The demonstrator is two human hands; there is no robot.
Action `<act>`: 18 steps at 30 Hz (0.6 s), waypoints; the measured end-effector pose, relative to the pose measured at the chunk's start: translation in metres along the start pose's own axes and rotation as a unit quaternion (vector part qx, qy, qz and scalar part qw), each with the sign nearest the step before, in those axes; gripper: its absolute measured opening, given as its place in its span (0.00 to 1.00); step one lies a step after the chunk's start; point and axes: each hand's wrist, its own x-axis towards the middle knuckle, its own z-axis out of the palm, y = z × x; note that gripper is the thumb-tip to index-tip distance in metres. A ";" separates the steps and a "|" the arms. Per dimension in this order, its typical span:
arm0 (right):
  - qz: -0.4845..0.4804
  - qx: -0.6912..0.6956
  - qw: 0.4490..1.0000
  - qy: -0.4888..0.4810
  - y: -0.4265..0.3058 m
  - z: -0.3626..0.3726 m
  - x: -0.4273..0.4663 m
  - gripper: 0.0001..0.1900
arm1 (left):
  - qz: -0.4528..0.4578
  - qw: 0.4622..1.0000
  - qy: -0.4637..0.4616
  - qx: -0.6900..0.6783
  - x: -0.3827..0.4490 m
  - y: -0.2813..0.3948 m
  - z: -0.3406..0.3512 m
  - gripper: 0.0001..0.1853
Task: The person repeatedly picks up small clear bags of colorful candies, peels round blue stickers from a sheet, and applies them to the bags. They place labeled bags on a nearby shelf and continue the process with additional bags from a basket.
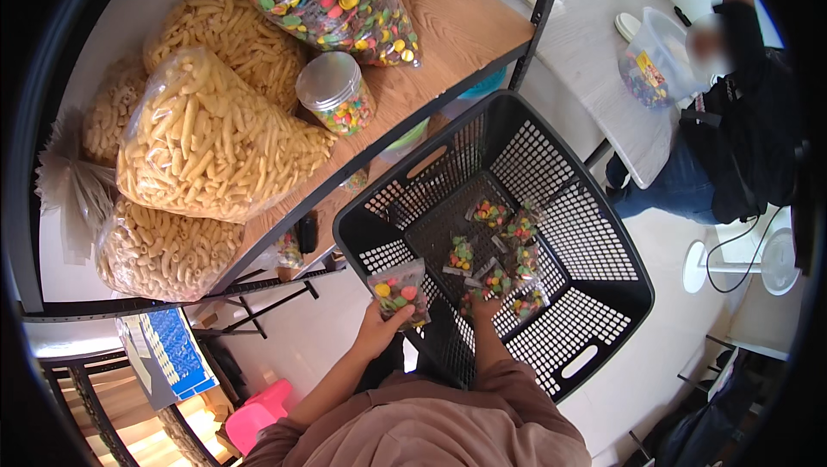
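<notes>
In my left hand (381,330) is a small clear plastic packet (398,294) of green, yellow and red-pink disc-shaped sweets, pinched with the thumb across its front. That hand is over the near left side of a black plastic basket (585,338) with perforated walls. My right hand (486,309) reaches down inside the basket, its fingers against the packets there; their grip is partly hidden. Several similar packets (492,281) lie on the basket's bottom, mostly towards the right and near side.
On the wooden shelf (452,8) at left stand large bags of yellow puffed snacks (207,144), a bag of coloured sweets (342,8) and a lidded jar (336,92). Another person (730,137) is at a grey table (575,47) holding a clear tub (656,60). A pink stool (258,415) stands lower left.
</notes>
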 end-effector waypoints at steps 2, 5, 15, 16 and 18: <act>0.085 -0.063 0.993 -0.061 0.029 0.004 0.021 0.29 | -0.015 1.000 0.017 -0.004 -0.002 0.003 -0.002 0.17; 0.054 -0.181 0.974 -0.124 0.062 0.006 0.049 0.20 | 0.011 0.999 0.048 -0.003 0.004 -0.003 -0.004 0.17; -0.065 0.138 0.890 -0.429 -0.198 -0.050 -0.072 0.10 | -0.003 0.998 -0.051 -0.024 0.010 -0.013 0.003 0.30; -0.094 0.098 0.883 -0.450 -0.201 -0.047 -0.080 0.09 | 0.001 0.998 -0.060 -0.003 0.008 -0.006 0.011 0.31; -0.147 0.111 0.883 -0.432 -0.226 -0.040 -0.120 0.09 | -0.016 0.996 -0.086 0.019 0.004 0.002 0.020 0.31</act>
